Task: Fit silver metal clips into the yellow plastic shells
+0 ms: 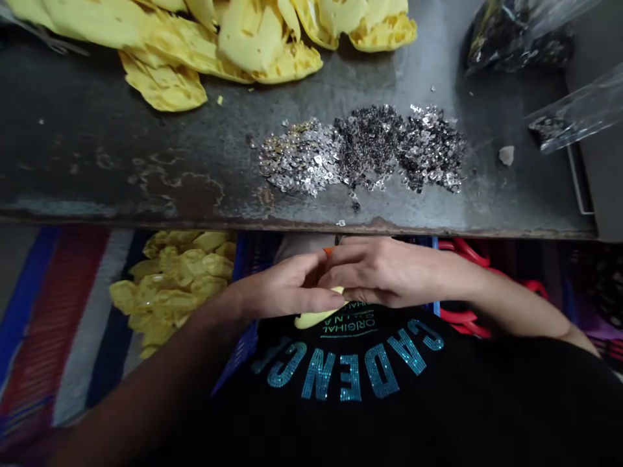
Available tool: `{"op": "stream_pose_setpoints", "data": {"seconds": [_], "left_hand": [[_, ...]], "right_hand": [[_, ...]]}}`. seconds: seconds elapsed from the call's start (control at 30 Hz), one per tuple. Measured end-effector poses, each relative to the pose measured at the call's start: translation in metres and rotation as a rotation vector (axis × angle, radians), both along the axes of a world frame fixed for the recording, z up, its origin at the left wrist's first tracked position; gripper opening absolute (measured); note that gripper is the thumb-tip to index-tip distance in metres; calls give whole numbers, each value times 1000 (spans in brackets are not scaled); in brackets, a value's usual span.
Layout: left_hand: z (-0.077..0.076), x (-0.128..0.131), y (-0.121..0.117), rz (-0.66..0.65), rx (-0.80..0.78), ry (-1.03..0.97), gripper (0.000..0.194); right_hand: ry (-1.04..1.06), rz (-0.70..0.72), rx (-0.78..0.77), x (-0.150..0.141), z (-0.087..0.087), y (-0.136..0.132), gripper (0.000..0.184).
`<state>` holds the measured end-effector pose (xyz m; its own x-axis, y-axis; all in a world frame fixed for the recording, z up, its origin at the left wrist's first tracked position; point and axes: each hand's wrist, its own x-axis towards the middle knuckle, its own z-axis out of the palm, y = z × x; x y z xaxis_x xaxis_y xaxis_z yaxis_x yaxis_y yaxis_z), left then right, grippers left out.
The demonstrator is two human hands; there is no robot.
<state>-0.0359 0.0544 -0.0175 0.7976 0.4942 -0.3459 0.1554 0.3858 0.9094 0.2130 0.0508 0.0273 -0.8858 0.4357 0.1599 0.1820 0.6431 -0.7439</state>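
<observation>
Both of my hands meet in front of my chest, just below the table's near edge. My left hand (287,284) is closed, its thumb lying along a small yellow foam-like piece (314,319). Part of that piece sticks out below the thumb, and the rest is hidden by my fingers. My right hand (374,269) is bent over the fingertips of the left, its fingers closed at the same yellow piece. Whether it also pinches something small is hidden. A bit of orange (329,251) shows between the hands.
On the dark metal table (97,162) lie silver metal bits (306,159), darker ones (370,139) and large yellow moulded sheets (263,45). Plastic bags (520,39) stand at right. Yellow pieces (189,279) are heaped lower left; red handle-like loops (462,318) lie lower right.
</observation>
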Motion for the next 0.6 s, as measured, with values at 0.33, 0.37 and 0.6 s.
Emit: {"op": "stream_pose_setpoints", "data": {"seconds": [0.33, 0.37, 0.6], "left_hand": [[-14, 3, -16, -3, -424, 154, 55], [-14, -1, -18, 1, -415, 154, 55], [-16, -20, -23, -30, -281, 162, 59]], "right_hand": [[-56, -653, 438, 49, -73, 35, 30], [-118, -634, 470, 47, -76, 39, 32], [-190, -741, 512, 70, -80, 29, 27]]}}
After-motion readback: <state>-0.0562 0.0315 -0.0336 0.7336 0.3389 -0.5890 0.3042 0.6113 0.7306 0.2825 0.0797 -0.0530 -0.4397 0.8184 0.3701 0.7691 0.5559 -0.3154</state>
